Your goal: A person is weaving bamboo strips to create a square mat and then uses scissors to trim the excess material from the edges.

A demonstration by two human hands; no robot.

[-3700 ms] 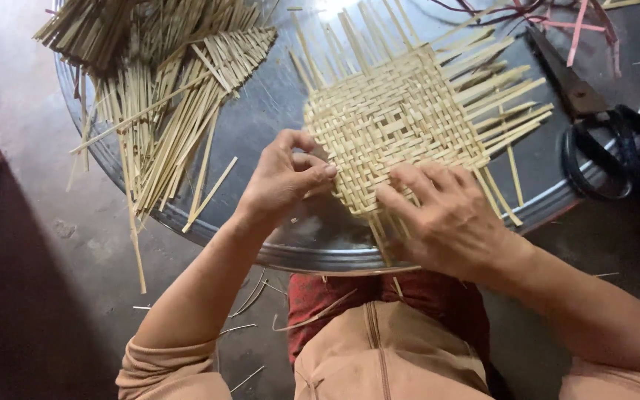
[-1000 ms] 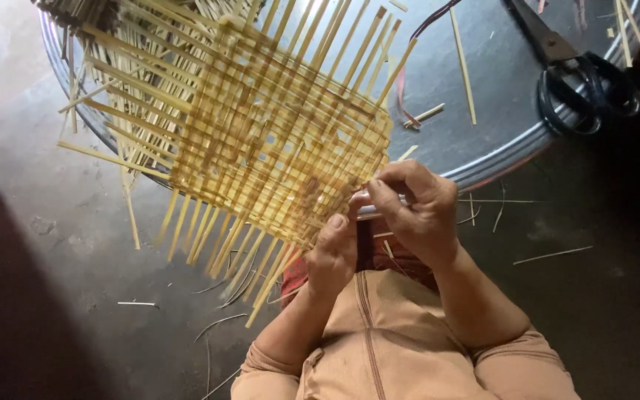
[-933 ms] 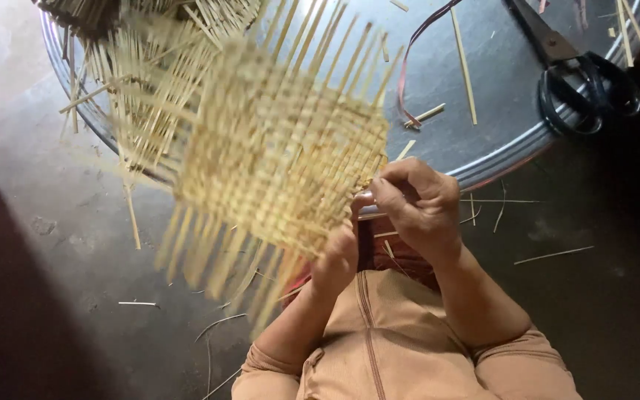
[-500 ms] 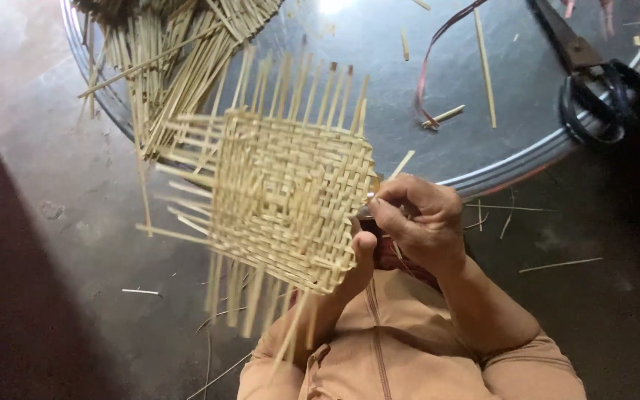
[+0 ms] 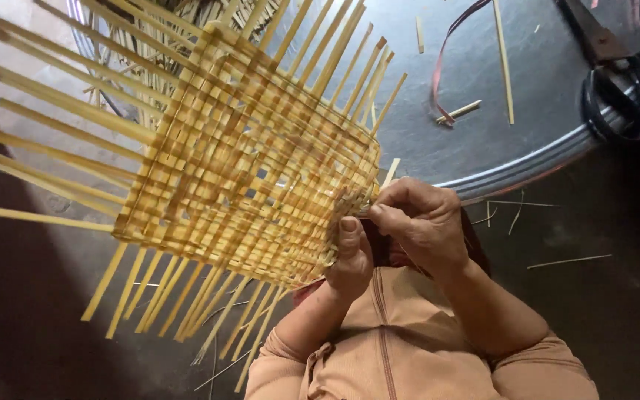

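Note:
A square mat woven from pale bamboo strips [image 5: 246,155] is lifted off the tray and tilted up toward the camera, loose strip ends sticking out on all sides. My left hand [image 5: 351,255] grips its near right edge, thumb up against the weave. My right hand [image 5: 424,222] pinches the same edge just beside it, fingers curled over the strip ends. Both hands are close to my chest, above my orange top.
A round metal tray [image 5: 498,141] lies on the dark floor, with black-handled scissors [image 5: 620,81] at its right, a reddish ribbon [image 5: 446,59], short strip offcuts [image 5: 459,111] and a pile of loose strips [image 5: 187,15] behind the mat. Offcuts litter the floor.
The mat was lifted off the tray, turned in both hands and raised closer to the camera; it now fills the left of the view. Both hands stay on its near edge.

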